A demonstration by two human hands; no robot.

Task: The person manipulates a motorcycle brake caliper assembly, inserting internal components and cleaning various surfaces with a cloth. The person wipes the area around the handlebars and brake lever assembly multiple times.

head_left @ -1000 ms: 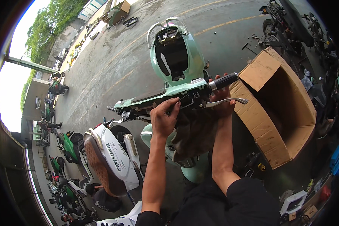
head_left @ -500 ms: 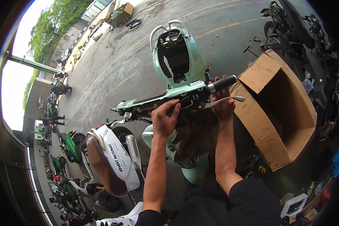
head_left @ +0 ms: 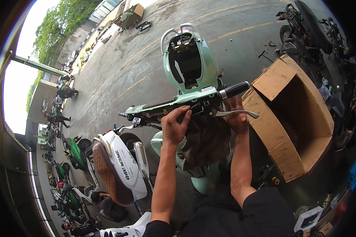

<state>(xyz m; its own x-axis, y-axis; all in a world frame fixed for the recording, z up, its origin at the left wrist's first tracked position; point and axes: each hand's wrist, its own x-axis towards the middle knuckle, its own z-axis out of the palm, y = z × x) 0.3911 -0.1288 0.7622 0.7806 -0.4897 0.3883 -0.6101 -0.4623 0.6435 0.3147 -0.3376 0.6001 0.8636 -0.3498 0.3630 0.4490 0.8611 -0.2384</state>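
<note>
A mint-green scooter's handlebar housing (head_left: pixel 201 93) spans the centre, with its dark underside exposed. My left hand (head_left: pixel 176 125) is closed at that underside, thumb and forefinger together on something small and dark that I cannot make out. Behind the silver brake lever (head_left: pixel 247 113), below the black grip (head_left: pixel 236 89), my right hand (head_left: pixel 238 123) has its fingers apart and raised, with no object visible in it. A dark brown cloth (head_left: pixel 205 142) hangs under the bar, between my forearms. Beyond it stands the green front body (head_left: pixel 207 63), open on top with a dark cavity.
An open cardboard box (head_left: pixel 277 142) lies at right, beside a black motorcycle (head_left: pixel 300 35) and scattered tools. A white scooter (head_left: pixel 118 166) stands close at left. Beyond are parked motorbikes (head_left: pixel 69 152), a walking person (head_left: pixel 55 118) and a crouching person (head_left: pixel 108 207).
My right hand has moved down from the grip toward the lever, its fingers more spread. My left hand keeps its pinched pose. The person at far left has walked; the whole view has shifted slightly.
</note>
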